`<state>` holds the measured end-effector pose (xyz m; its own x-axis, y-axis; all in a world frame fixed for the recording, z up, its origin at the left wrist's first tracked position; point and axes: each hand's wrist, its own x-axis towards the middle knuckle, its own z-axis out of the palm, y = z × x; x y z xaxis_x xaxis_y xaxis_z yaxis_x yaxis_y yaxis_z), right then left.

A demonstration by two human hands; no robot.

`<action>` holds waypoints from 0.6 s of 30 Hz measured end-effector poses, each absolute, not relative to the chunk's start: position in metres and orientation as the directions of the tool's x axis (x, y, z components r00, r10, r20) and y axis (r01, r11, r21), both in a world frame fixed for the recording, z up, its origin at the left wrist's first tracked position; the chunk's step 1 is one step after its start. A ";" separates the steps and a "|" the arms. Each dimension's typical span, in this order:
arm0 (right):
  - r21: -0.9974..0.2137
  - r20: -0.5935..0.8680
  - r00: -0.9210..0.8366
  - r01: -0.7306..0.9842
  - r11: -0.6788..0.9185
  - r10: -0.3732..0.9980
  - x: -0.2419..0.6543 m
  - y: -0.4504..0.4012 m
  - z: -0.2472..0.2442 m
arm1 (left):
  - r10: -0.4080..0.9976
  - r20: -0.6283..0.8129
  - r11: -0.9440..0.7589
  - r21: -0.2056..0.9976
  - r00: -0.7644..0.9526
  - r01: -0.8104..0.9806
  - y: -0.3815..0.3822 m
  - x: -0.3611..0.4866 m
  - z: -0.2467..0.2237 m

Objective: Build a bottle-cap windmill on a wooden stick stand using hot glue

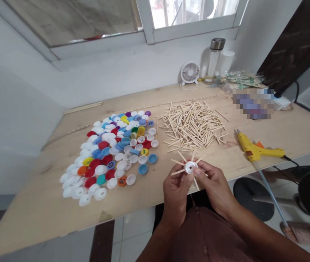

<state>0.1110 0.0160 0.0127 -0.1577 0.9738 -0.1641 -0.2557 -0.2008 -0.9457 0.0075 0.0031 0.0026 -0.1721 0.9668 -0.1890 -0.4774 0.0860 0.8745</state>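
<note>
white cap (191, 167) in both hands (177, 191); sticks (194, 123), caps (107, 160), glue gun (253, 149) around

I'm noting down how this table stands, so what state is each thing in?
White cap, held, ringed by radiating sticks
Left hand, gripping the cap
Right hand, gripping the cap
Loose caps, spread out
Short sticks, heaped
Glue gun, lying down, cord attached
Fan, upright; can't tell if it's running
Bottle, upright, lid on
</note>
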 end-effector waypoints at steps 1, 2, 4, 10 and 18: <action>-0.945 -0.160 -0.166 -0.259 -0.200 0.973 0.111 0.017 0.014 | 0.970 -0.183 0.085 0.874 -0.162 -0.479 0.003 0.007 0.004; -0.945 -0.153 -0.176 -0.262 -0.196 0.972 0.111 0.018 0.015 | 0.972 -0.178 0.083 0.872 -0.154 -0.482 0.004 0.007 0.006; -0.946 -0.140 -0.197 -0.264 -0.190 0.970 0.111 0.020 0.018 | 0.973 -0.185 0.091 0.860 -0.140 -0.503 0.004 0.006 0.012; -0.944 -0.168 -0.199 -0.250 -0.216 0.966 0.115 0.026 0.026 | 0.968 -0.223 0.133 0.840 -0.112 -0.527 0.005 0.000 0.023; -0.969 -0.145 -0.274 -0.154 -0.192 0.951 0.118 0.028 0.030 | 0.977 -0.205 0.152 0.862 -0.059 -0.483 0.010 -0.007 0.016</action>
